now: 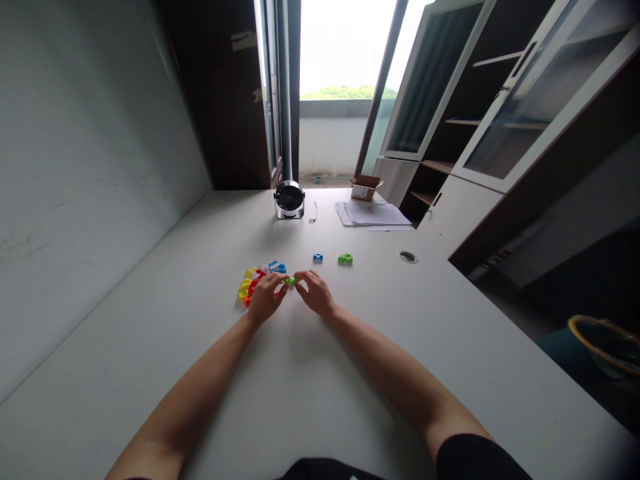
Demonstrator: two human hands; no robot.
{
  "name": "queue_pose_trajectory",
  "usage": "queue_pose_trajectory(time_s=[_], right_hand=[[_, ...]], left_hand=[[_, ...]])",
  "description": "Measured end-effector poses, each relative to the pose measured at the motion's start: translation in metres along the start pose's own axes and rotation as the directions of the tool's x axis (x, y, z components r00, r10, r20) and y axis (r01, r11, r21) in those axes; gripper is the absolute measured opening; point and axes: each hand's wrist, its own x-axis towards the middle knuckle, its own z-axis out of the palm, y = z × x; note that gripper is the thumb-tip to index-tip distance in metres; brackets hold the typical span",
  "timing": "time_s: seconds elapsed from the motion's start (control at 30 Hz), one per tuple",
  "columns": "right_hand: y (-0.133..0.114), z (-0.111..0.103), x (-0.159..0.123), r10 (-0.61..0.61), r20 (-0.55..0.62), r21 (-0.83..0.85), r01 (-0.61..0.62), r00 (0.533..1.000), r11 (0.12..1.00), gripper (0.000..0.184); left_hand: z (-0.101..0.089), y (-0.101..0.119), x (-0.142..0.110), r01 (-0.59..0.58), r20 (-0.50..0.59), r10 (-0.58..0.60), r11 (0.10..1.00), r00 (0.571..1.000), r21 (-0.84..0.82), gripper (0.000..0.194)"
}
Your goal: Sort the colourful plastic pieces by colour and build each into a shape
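Cardboard box [364, 193] beside papers [379, 214]

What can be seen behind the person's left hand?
Behind the bare left hand, a pile of small yellow, orange, red, white and blue plastic pieces shows, partly hidden. Whatever the hand covers cannot be seen.

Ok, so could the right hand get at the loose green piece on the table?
Probably yes: nothing seems to stand between the right hand and the loose green piece. The hand may first need to let go of the held green piece.
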Motion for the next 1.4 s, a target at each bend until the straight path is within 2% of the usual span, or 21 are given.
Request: queue_pose_trajectory(time_s=[0.43, 0.53, 0.6, 0.9, 1.4], right_hand=[[0.0022, 0.0012, -0.0010, 0.046, -0.048, 0.013, -0.046, 0.998, 0.999, 0.016], [0.0035, 0.0015, -0.0007, 0.058, -0.050, -0.002, -0.058, 0.997, 0.998, 0.011], [0.0042, 0.0017, -0.0004, 0.050, -0.033, -0.014, -0.050, 0.998, 0.999, 0.005], [0.0003, 0.0002, 0.0005, -0.019, 0.021, 0.077, 0.017, 1.000, 0.997, 0.006], [0.0032, 0.0022, 0.0002, 0.013, -0.009, 0.081, -0.012, 1.000, 0.997, 0.008]], left_hand=[[-0.0033, 0.0042, 0.0006, -0.001, 0.030, 0.002, 1.000, 1.000, -0.027, 0.019], [-0.0030, 0.0037, -0.0001, 0.010, 0.040, -0.009, 1.000, 0.999, -0.030, 0.020], [-0.0025, 0.0035, -0.0003, 0.016, 0.045, -0.015, 0.999, 0.999, -0.037, 0.021], [-0.0030, 0.0057, 0.0003, 0.049, 0.016, -0.048, 0.992, 0.999, -0.119, 0.021], [-0.0002, -0.0004, -0.0029, 0.122, 0.064, -0.114, 0.983, 0.991, -0.138, 0.025]])
